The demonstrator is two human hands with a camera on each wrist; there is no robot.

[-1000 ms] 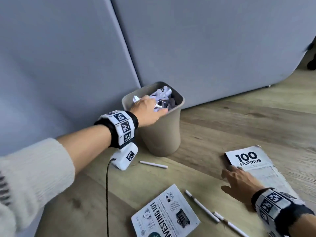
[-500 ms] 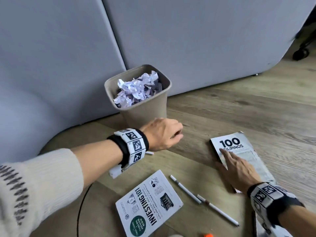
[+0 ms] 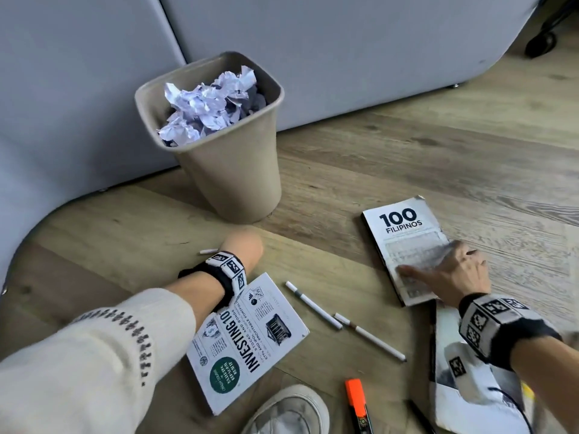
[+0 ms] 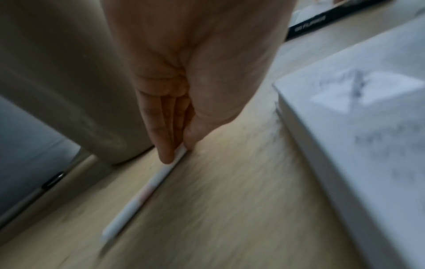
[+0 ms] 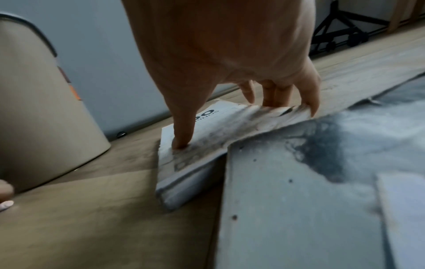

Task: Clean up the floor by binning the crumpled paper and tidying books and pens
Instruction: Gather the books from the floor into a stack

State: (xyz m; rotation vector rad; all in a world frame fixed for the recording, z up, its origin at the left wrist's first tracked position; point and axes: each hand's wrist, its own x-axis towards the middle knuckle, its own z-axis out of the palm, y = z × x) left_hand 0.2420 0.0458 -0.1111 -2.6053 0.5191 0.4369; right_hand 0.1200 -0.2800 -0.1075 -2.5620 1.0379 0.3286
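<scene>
Your left hand [image 4: 184, 94] is down beside the base of the bin [image 3: 232, 170], fingers and thumb nipping one end of a white pen [image 4: 140, 196] that lies flat on the floor [image 3: 407, 158]. Your right hand [image 3: 454, 274] is spread on the "100 Filipinos" book [image 3: 407, 233], thumb pressing the cover and fingertips hooked over its far edge; its near corner overlaps a large flat book [image 5: 310, 191].

The pen grip is thin and at the very end, so it could roll or slip out as you lift. The bin is close; a wide swing of the wrist could knock it, and the crumpled paper [image 3: 210, 108] is heaped to the rim and might spill. Dragging the book may buckle its cover.

Open floor lies to the right of the bin. Near you it is crowded: the "Investing 101" book [image 3: 250, 339], two white pens [image 3: 313, 305] [image 3: 369, 336] and an orange marker [image 3: 357, 402].
</scene>
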